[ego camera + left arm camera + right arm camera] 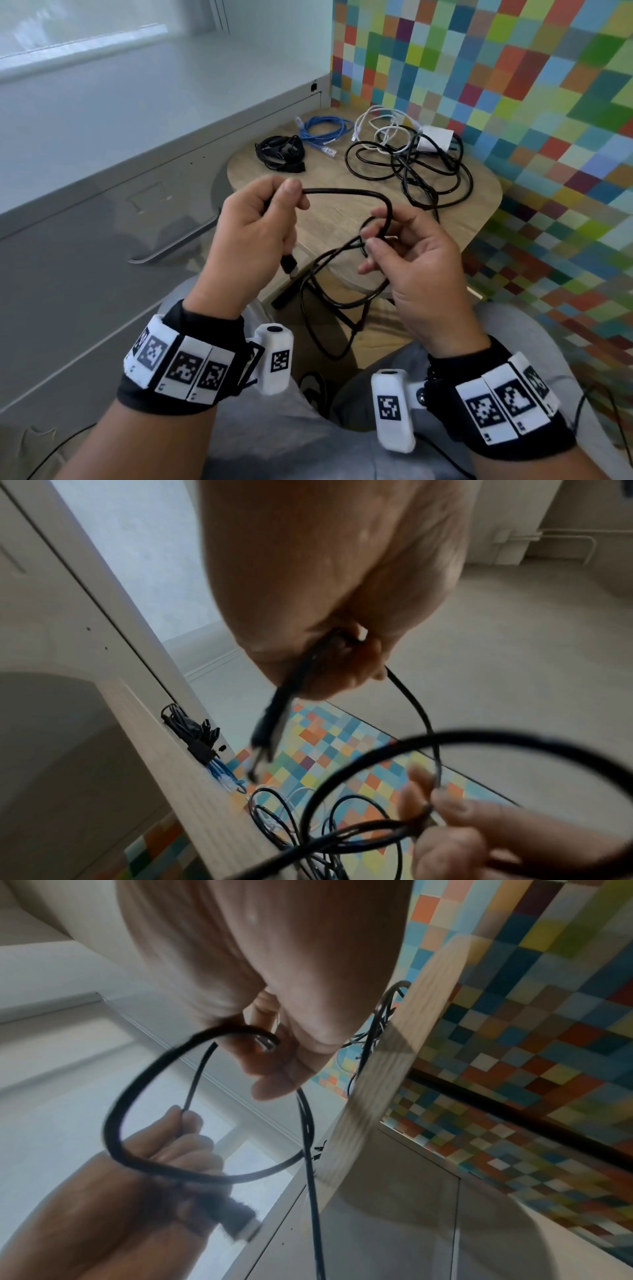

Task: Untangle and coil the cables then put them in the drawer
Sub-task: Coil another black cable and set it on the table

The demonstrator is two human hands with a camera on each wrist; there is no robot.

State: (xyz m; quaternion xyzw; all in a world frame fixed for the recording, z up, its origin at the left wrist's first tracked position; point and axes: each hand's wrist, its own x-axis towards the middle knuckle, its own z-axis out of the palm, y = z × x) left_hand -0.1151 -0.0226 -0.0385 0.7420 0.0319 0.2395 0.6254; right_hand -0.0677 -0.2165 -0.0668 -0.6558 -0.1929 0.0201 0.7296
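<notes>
I hold a black cable above the near edge of a small wooden table. My left hand grips it close to its plug, which sticks out below the fist. My right hand pinches the cable's loops between thumb and fingers. The rest of the cable hangs down over my lap. On the table lie a coiled black cable, a coiled blue cable and a tangle of black cables and white cables with a white charger.
A grey cabinet with a drawer front and metal handle stands to the left of the table. A wall of coloured squares rises behind and to the right. The floor there bears the same pattern.
</notes>
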